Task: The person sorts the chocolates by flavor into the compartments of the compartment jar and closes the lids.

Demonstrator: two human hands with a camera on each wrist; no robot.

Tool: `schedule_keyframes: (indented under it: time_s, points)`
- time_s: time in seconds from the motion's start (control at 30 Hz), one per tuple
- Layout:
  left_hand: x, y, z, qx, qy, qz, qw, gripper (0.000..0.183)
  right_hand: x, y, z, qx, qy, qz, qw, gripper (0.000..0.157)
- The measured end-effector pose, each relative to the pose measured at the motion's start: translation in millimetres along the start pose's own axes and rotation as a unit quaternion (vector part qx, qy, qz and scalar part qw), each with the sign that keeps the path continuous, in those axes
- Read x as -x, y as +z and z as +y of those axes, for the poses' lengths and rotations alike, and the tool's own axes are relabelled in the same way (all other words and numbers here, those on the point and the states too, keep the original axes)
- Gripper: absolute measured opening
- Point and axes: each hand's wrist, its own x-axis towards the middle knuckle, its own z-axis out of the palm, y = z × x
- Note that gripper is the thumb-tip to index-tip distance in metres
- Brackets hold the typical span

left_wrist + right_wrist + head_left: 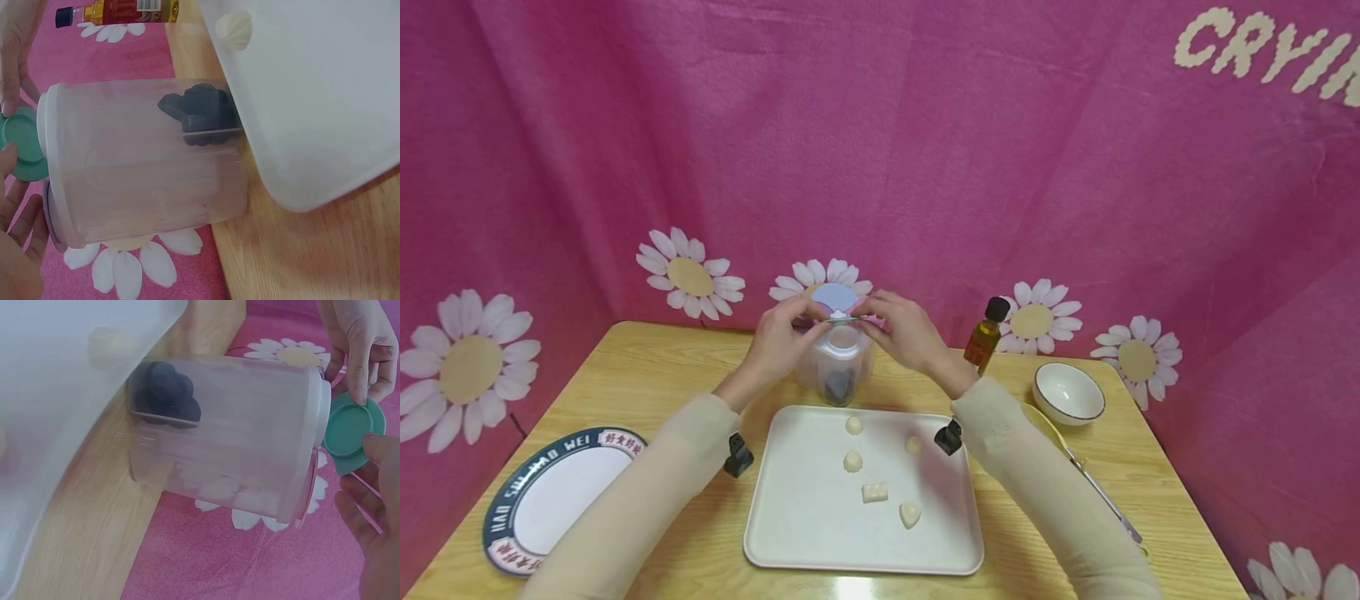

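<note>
A translucent plastic canister stands behind the tray, with dark lumpy pieces low inside it. Above its top, both hands hold a small round green lid between them. My left hand pinches one side of the lid between thumb and fingers. On the opposite side, my right hand pinches it too. The lid's ringed underside faces the right wrist camera. A bluish flap stands raised at the back of the canister top, and a pink one shows beside the white rim.
In front lies a white tray bearing several small cream-coloured moulded pieces. An oil bottle with a black cap stands right of the canister. Farther right are a white bowl and metal tongs. A dark-rimmed plate lies left.
</note>
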Motion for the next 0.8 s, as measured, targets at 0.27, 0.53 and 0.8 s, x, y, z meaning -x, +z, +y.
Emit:
schedule_keyframes:
  time_s: [0.27, 0.53, 0.8]
  points:
    - [10.1, 2.0, -0.4, -0.023, 0.062, -0.004, 0.9978, 0.011, 11, 1.9, -6, 0.015, -0.018, -0.021, 1.000, 0.012]
    - [19.0, 2.5, -2.5, -0.053, 0.092, -0.024, 0.9940, 0.014, 20, 7.8, -6, 0.050, -0.052, -0.027, 0.997, 0.012]
    - [20.9, 6.3, -7.1, -0.063, 0.099, -0.024, 0.9928, 0.011, 26, 15.8, -3, 0.059, -0.062, -0.019, 0.996, 0.013]
